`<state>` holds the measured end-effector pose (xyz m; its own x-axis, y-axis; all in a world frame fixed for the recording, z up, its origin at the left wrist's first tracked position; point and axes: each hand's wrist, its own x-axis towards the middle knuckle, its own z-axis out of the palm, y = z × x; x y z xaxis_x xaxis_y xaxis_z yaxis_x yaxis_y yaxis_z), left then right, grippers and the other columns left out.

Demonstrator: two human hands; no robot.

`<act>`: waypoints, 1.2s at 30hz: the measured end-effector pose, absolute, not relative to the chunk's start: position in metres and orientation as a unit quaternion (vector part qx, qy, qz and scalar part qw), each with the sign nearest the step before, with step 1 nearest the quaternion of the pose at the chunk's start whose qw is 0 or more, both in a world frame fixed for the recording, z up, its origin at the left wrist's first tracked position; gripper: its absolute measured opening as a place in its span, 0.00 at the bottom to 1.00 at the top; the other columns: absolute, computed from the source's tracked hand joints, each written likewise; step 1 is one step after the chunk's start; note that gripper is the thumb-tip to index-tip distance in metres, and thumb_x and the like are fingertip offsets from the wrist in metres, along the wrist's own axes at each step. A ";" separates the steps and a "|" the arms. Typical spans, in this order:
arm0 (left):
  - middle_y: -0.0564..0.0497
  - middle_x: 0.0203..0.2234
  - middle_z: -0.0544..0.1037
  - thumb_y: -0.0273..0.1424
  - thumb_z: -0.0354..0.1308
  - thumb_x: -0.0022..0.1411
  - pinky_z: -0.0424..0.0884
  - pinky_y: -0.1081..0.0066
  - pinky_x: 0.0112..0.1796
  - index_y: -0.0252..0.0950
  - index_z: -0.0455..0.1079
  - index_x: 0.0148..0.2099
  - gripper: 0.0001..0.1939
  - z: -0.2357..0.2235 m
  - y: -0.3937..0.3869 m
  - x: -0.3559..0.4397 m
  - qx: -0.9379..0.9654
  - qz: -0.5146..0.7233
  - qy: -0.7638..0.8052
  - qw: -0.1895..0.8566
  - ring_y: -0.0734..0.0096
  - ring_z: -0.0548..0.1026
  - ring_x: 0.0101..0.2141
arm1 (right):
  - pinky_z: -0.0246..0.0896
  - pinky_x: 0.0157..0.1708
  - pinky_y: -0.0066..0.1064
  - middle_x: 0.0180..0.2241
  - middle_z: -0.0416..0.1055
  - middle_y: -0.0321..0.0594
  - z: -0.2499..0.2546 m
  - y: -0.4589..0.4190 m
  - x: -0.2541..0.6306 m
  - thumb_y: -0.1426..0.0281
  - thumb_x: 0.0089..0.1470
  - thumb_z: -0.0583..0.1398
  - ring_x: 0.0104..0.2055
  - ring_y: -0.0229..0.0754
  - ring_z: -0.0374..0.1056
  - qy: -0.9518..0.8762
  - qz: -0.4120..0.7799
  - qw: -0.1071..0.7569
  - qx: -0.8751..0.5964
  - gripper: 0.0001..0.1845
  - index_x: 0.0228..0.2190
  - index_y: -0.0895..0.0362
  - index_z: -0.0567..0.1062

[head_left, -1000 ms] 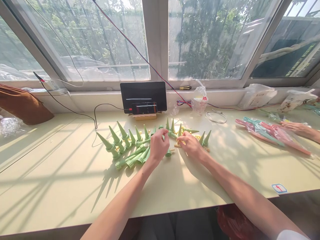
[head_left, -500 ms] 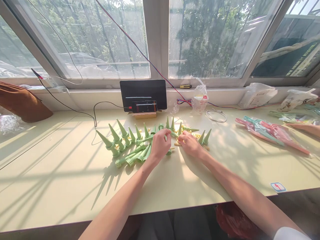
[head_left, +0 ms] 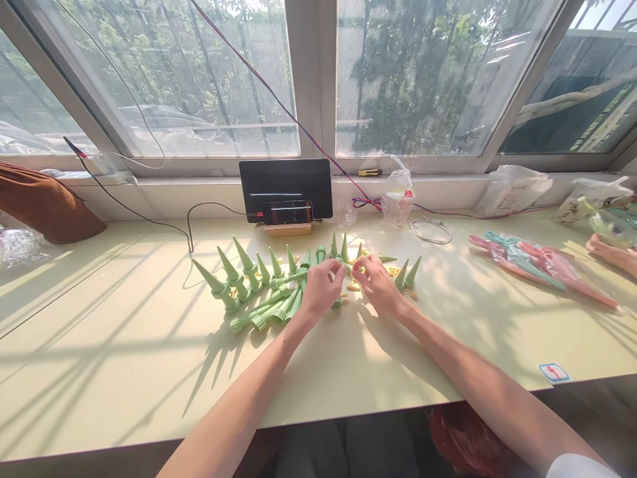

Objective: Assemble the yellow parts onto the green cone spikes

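Observation:
Several green plastic cone spikes (head_left: pixel 233 272) stand and lie in a cluster on the pale yellow table (head_left: pixel 124 345). Small yellow pieces (head_left: pixel 395 271) are scattered among them. My left hand (head_left: pixel 321 292) is closed, pinching a green cone piece above the pile. My right hand (head_left: pixel 378 284) sits just to its right, fingers pinched on a small yellow piece. The fingertips of the two hands nearly meet. More green cones (head_left: pixel 408 273) stand to the right of my right hand.
A dark tablet and a phone (head_left: pixel 286 212) stand on a wooden stand at the back, with cables. A tied plastic bag (head_left: pixel 398 196) and a coiled cable (head_left: pixel 430 230) lie behind. Pink and teal packs (head_left: pixel 537 262) lie right. Another person's hand (head_left: pixel 612 249) works at the far right. A brown bag (head_left: pixel 44 206) rests left.
My hands have drawn closer together, the right hand lifting slightly toward the left. The other person's hand at the far right has moved and now holds a bag.

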<state>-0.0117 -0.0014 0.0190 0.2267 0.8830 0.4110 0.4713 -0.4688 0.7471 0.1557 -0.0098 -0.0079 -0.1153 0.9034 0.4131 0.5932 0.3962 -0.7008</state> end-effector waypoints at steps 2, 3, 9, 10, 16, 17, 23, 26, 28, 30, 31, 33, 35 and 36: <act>0.52 0.26 0.76 0.39 0.51 0.66 0.61 0.72 0.26 0.37 0.71 0.30 0.16 0.018 -0.002 -0.011 0.749 0.420 0.449 0.248 0.76 0.63 0.20 | 0.66 0.34 0.34 0.40 0.61 0.40 -0.005 -0.012 0.154 0.62 0.63 0.51 0.30 0.37 0.64 -0.722 0.206 0.432 -0.499 0.10 0.35 0.54 0.69; 0.52 0.26 0.76 0.40 0.50 0.67 0.61 0.73 0.25 0.37 0.71 0.31 0.17 0.018 -0.002 -0.011 0.751 0.418 0.445 0.251 0.76 0.63 0.20 | 0.66 0.34 0.34 0.40 0.62 0.40 -0.003 -0.013 0.153 0.62 0.64 0.51 0.29 0.37 0.65 -0.722 0.220 0.435 -0.491 0.11 0.35 0.54 0.69; 0.53 0.25 0.76 0.40 0.51 0.67 0.61 0.74 0.25 0.37 0.74 0.33 0.16 0.016 -0.003 -0.011 0.770 0.404 0.418 0.263 0.77 0.65 0.21 | 0.65 0.32 0.30 0.31 0.67 0.33 0.003 -0.019 0.149 0.59 0.66 0.50 0.27 0.35 0.68 -0.728 0.257 0.441 -0.458 0.14 0.33 0.54 0.68; 0.53 0.25 0.75 0.40 0.51 0.67 0.61 0.74 0.25 0.37 0.74 0.33 0.16 0.016 -0.003 -0.011 0.769 0.405 0.416 0.267 0.77 0.65 0.21 | 0.64 0.30 0.29 0.31 0.67 0.34 0.003 -0.019 0.149 0.59 0.65 0.51 0.27 0.35 0.68 -0.725 0.259 0.447 -0.455 0.14 0.33 0.54 0.68; 0.52 0.24 0.75 0.41 0.51 0.65 0.62 0.75 0.24 0.36 0.73 0.32 0.17 0.020 -0.003 -0.011 0.738 0.417 0.416 0.329 0.76 0.65 0.22 | 0.65 0.27 0.29 0.33 0.71 0.35 0.003 -0.016 0.148 0.58 0.61 0.57 0.26 0.35 0.68 -0.705 0.285 0.479 -0.438 0.12 0.34 0.54 0.71; 0.52 0.24 0.74 0.41 0.51 0.65 0.62 0.75 0.24 0.36 0.73 0.31 0.17 0.021 -0.003 -0.011 0.733 0.417 0.418 0.338 0.76 0.66 0.22 | 0.65 0.26 0.29 0.34 0.71 0.36 0.003 -0.016 0.148 0.58 0.60 0.58 0.26 0.35 0.68 -0.702 0.288 0.484 -0.436 0.13 0.34 0.54 0.71; 0.52 0.22 0.72 0.40 0.53 0.63 0.62 0.74 0.23 0.36 0.69 0.27 0.16 0.022 0.000 -0.011 0.696 0.444 0.433 0.362 0.75 0.66 0.22 | 0.69 0.25 0.30 0.38 0.71 0.39 0.004 -0.017 0.149 0.56 0.55 0.63 0.28 0.36 0.69 -0.676 0.327 0.510 -0.420 0.16 0.37 0.55 0.72; 0.52 0.20 0.71 0.41 0.55 0.62 0.62 0.73 0.23 0.36 0.68 0.26 0.17 0.022 0.001 -0.011 0.672 0.460 0.439 0.379 0.75 0.65 0.21 | 0.66 0.20 0.28 0.37 0.72 0.40 0.003 -0.016 0.149 0.56 0.54 0.63 0.26 0.36 0.70 -0.652 0.367 0.518 -0.415 0.16 0.38 0.55 0.73; 0.53 0.20 0.71 0.42 0.55 0.62 0.61 0.73 0.22 0.36 0.68 0.26 0.17 0.023 0.001 -0.011 0.668 0.459 0.441 0.385 0.76 0.64 0.20 | 0.62 0.16 0.26 0.34 0.72 0.39 0.002 -0.014 0.149 0.56 0.54 0.63 0.24 0.37 0.70 -0.633 0.387 0.526 -0.415 0.16 0.36 0.56 0.74; 0.53 0.20 0.70 0.42 0.55 0.62 0.59 0.73 0.22 0.35 0.68 0.25 0.18 0.023 0.000 -0.011 0.670 0.452 0.443 0.388 0.77 0.63 0.19 | 0.59 0.14 0.26 0.30 0.71 0.38 0.001 -0.013 0.148 0.55 0.54 0.63 0.22 0.37 0.69 -0.614 0.407 0.532 -0.418 0.17 0.34 0.56 0.74; 0.54 0.19 0.69 0.42 0.55 0.62 0.59 0.73 0.21 0.35 0.68 0.25 0.18 0.023 0.000 -0.011 0.672 0.449 0.443 0.388 0.78 0.62 0.19 | 0.59 0.13 0.26 0.28 0.70 0.37 0.001 -0.012 0.148 0.54 0.54 0.63 0.21 0.37 0.68 -0.605 0.417 0.534 -0.418 0.18 0.33 0.57 0.73; 0.54 0.19 0.68 0.42 0.54 0.62 0.59 0.73 0.21 0.35 0.68 0.25 0.18 0.023 0.000 -0.011 0.675 0.446 0.443 0.387 0.78 0.62 0.18 | 0.57 0.13 0.26 0.26 0.68 0.36 0.002 -0.012 0.147 0.52 0.54 0.62 0.20 0.36 0.67 -0.592 0.437 0.534 -0.417 0.20 0.31 0.57 0.72; 0.54 0.19 0.69 0.42 0.54 0.62 0.60 0.73 0.22 0.35 0.68 0.25 0.19 0.023 0.000 -0.010 0.677 0.447 0.441 0.384 0.77 0.62 0.19 | 0.56 0.13 0.26 0.24 0.67 0.34 0.003 -0.013 0.147 0.50 0.54 0.62 0.19 0.35 0.65 -0.582 0.453 0.535 -0.413 0.22 0.29 0.58 0.71; 0.54 0.19 0.69 0.43 0.54 0.62 0.60 0.73 0.22 0.35 0.68 0.25 0.19 0.022 0.000 -0.010 0.678 0.448 0.440 0.382 0.77 0.62 0.19 | 0.56 0.12 0.26 0.23 0.66 0.34 0.003 -0.013 0.146 0.49 0.53 0.62 0.18 0.34 0.65 -0.577 0.458 0.536 -0.412 0.23 0.28 0.58 0.71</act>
